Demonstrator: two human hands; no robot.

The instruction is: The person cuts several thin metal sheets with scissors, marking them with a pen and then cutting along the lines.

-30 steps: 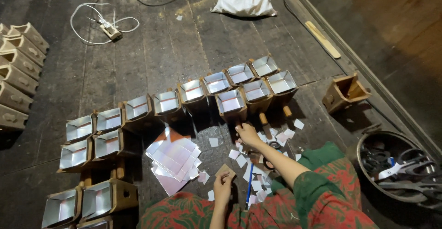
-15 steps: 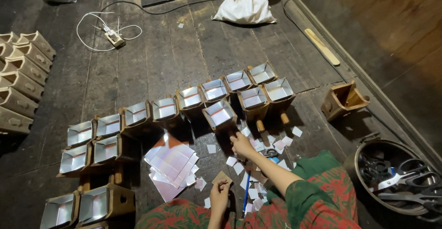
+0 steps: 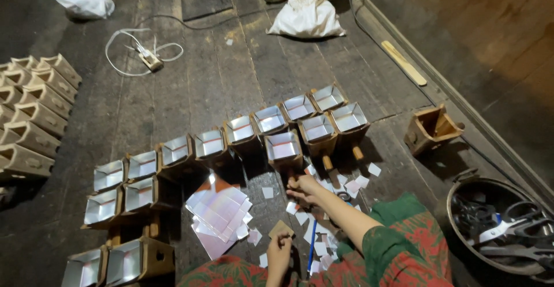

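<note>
Down at the floor's near edge, the left hand (image 3: 279, 248) pinches a small brown cardboard square (image 3: 281, 228), fingers closed on it. Just beyond, the right hand (image 3: 304, 186) reaches among scattered white paper squares (image 3: 352, 183), fingers curled; I cannot tell whether it grips one. It looks like a lining step: matching paper to card needs a clean pick. Farther out stand rows of foil-lined wooden boxes (image 3: 283, 146) on the dark plank floor (image 3: 213, 79).
</note>
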